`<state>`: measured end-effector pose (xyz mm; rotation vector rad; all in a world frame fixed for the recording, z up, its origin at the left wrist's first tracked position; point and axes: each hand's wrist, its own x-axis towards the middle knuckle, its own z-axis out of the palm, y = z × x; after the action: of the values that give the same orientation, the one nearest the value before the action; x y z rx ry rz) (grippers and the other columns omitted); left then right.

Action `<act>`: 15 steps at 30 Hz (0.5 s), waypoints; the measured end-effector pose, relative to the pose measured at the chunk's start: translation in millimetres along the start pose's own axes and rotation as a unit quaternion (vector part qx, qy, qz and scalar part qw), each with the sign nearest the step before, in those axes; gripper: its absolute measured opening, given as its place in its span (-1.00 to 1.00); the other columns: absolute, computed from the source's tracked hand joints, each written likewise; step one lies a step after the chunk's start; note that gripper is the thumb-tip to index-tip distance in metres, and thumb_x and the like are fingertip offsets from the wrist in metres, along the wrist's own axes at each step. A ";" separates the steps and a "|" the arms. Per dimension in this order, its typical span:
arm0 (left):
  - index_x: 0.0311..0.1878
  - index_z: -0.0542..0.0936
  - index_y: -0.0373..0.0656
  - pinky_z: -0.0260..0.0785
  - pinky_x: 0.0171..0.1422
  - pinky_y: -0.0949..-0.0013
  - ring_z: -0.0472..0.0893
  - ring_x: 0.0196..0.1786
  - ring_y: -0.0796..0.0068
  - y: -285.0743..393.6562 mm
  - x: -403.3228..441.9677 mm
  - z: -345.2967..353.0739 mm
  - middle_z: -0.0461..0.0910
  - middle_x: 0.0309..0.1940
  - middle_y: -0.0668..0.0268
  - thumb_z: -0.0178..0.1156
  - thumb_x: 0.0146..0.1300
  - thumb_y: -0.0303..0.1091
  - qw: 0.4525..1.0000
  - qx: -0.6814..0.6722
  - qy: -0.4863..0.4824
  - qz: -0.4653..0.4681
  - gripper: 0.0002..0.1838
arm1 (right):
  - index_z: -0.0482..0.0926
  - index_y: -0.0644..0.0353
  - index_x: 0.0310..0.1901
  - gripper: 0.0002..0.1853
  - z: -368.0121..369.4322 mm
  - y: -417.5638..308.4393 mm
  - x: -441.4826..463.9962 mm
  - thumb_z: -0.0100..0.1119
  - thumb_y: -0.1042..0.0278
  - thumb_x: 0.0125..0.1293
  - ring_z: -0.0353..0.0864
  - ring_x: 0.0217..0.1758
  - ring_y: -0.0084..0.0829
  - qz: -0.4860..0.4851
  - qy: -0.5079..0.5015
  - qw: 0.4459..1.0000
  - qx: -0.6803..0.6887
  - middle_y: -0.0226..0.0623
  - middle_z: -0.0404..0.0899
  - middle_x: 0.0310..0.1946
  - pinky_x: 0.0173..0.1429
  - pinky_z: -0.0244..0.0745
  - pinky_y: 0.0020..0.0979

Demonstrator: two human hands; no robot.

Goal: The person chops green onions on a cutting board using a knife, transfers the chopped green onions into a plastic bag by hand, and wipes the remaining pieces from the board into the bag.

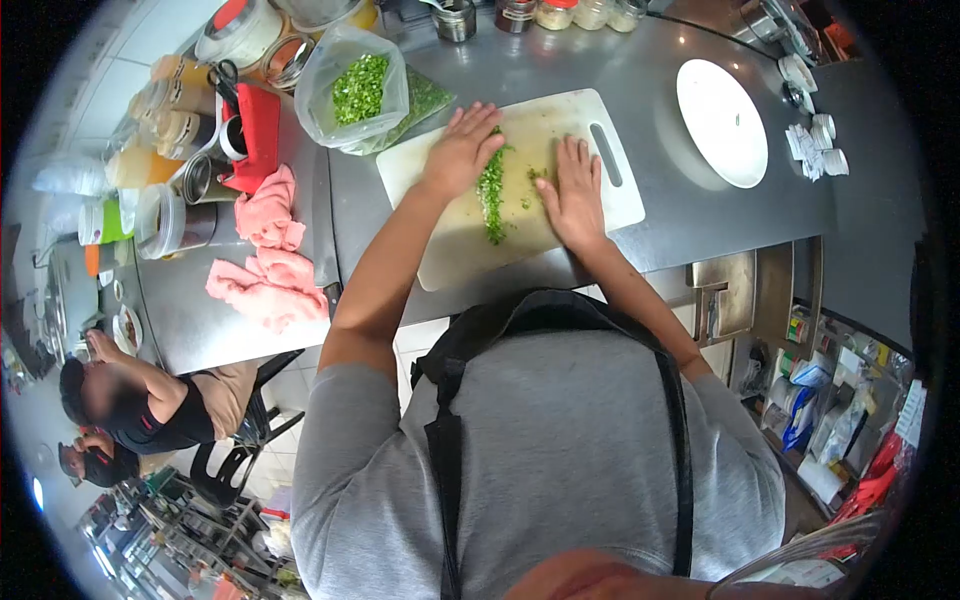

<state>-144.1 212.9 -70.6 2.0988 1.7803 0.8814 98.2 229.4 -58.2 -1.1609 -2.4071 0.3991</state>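
My left hand [463,152] lies flat on the white cutting board [625,205], palm down, fingers stretched out. Beside it a narrow strip of chopped green onion [491,200] runs down the board, and its top end is partly hidden by the fingers. My right hand [578,195] rests palm down to the right of the strip, fingers extended, with small green bits near the thumb. Neither hand grips anything. An open clear plastic bag [312,108] of chopped greens stands at the board's upper left corner.
An oval white plate [720,125] with a green speck sits to the right. Pink cloths [265,290], a red holder [258,140] and several sauce containers [180,130] occupy the left. Spice jars [555,14] line the back. A person [165,395] sits at lower left.
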 end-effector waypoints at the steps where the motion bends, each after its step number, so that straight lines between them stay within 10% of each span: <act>1: 0.42 0.42 -0.14 0.00 0.66 0.11 0.25 0.55 0.12 5.1 -5.9 2.2 0.37 0.44 0.08 -0.02 0.56 -0.18 1.000 -0.001 -0.007 0.019 -0.54 | 0.14 0.37 0.50 -0.27 1.6 -0.9 -0.9 0.00 0.01 0.50 -0.13 0.66 0.14 0.009 -0.012 1.000 -0.011 0.17 0.06 0.55 0.66 -0.31 0.09; 11: 0.25 0.58 -0.20 0.29 0.48 0.15 0.48 0.38 0.11 24.3 -11.6 -9.5 0.56 0.26 0.08 0.13 0.46 -0.28 0.995 -0.084 0.057 -0.001 -0.63 | 0.28 0.34 0.44 -0.44 -1.9 4.2 5.4 -0.10 0.13 0.57 0.04 0.63 0.05 -0.001 -0.006 0.982 0.188 0.12 0.19 0.50 0.67 -0.20 -0.03; 15: 0.27 0.57 -0.22 0.18 0.55 0.21 0.43 0.44 0.15 57.4 -33.2 -16.4 0.54 0.30 0.06 0.06 0.52 -0.33 0.980 -0.184 -0.063 -0.045 -0.64 | 0.35 0.31 0.40 -0.49 -1.9 0.2 20.4 -0.05 0.19 0.56 0.14 0.59 0.04 -0.037 -0.060 0.947 0.314 0.10 0.29 0.45 0.65 -0.09 -0.06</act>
<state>-109.9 165.3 -35.4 1.7828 1.5007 0.9457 88.0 245.9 -51.4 -0.7672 -2.1497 1.1385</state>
